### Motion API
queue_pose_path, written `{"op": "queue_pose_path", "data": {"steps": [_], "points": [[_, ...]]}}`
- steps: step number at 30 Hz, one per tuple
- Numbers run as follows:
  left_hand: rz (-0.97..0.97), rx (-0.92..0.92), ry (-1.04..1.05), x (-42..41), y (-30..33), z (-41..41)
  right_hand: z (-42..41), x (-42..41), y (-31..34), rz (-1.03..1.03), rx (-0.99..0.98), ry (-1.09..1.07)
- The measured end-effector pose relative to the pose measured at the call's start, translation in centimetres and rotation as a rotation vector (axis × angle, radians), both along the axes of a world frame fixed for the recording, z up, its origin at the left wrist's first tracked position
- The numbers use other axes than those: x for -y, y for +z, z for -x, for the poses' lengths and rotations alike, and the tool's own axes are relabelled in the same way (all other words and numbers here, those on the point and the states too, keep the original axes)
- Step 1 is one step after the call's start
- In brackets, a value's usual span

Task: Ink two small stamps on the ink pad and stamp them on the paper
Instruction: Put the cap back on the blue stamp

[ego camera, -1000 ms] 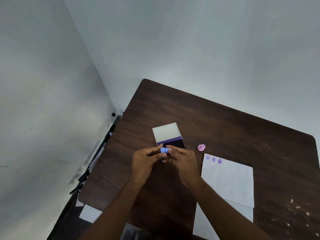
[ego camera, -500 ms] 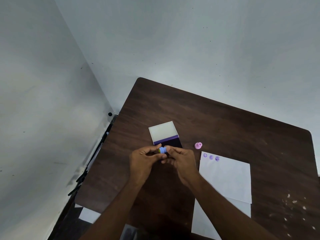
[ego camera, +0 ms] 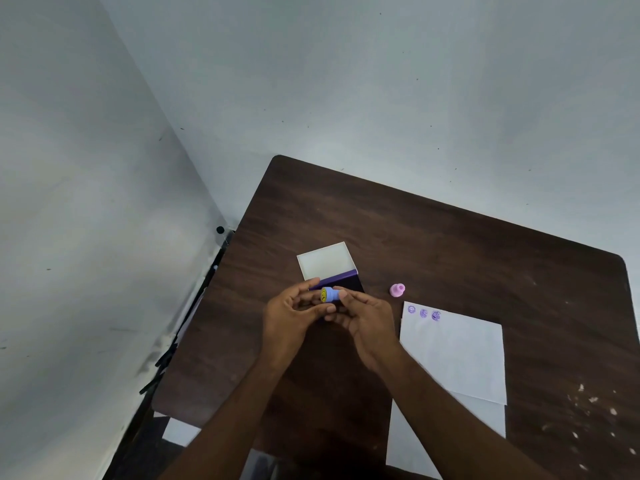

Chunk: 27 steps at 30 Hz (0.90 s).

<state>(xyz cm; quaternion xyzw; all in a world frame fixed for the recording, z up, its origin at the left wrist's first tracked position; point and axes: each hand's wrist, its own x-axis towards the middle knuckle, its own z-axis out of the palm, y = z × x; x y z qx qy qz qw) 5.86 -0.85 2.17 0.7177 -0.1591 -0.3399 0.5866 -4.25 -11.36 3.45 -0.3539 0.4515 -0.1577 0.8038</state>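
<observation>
- A dark brown wooden table [ego camera: 450, 244] with rounded corners carries everything.
- An open ink pad [ego camera: 329, 268], pale lid raised behind a purple hinge edge, lies near the middle.
- A small pink plastic stamp [ego camera: 397, 290] stands just right of it.
- White paper sheets [ego camera: 457, 355], overlapping, lie at right, three purple stamp marks [ego camera: 423, 313] along the top edge.
- Pale specks [ego camera: 588, 407] dot the right side.

The table [ego camera: 450, 244] looks like dark brown wood or wood-grain laminate, smooth with a dull sheen, and pale scuffs and flecks mark its near right corner. The paper [ego camera: 457, 355] on the right is thin, white and matt. The small blue stamp [ego camera: 330, 294] and the pink stamp [ego camera: 397, 290] look like smooth plastic. The ink pad [ego camera: 341, 282] has a glossy purple case and a pale, smooth open lid [ego camera: 325, 260]. The walls [ego camera: 381, 81] are matt painted plaster, slightly speckled.
</observation>
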Motion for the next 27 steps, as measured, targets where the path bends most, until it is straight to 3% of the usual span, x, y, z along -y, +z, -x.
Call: {"op": "queue_pose_path", "data": {"steps": [9, 16, 21, 27], "points": [[-0.053, 0.018, 0.002, 0.9, -0.3, 0.6, 0.8, 3.2, -0.1, 0.172, -0.146, -0.092], [-0.156, 0.125, -0.106, 4.5, -0.5, 1.6, 2.4, 6.7, -0.3, 0.586, -0.478, -0.149], [-0.268, 0.174, -0.2, 7.9, -1.2, 2.8, 3.2, 8.7, -1.5, 0.822, -0.618, -0.073], [-0.39, 0.26, -0.276, 10.9, -3.0, 3.5, 3.2, 10.3, -4.5, 0.926, -0.759, 0.081]]}}
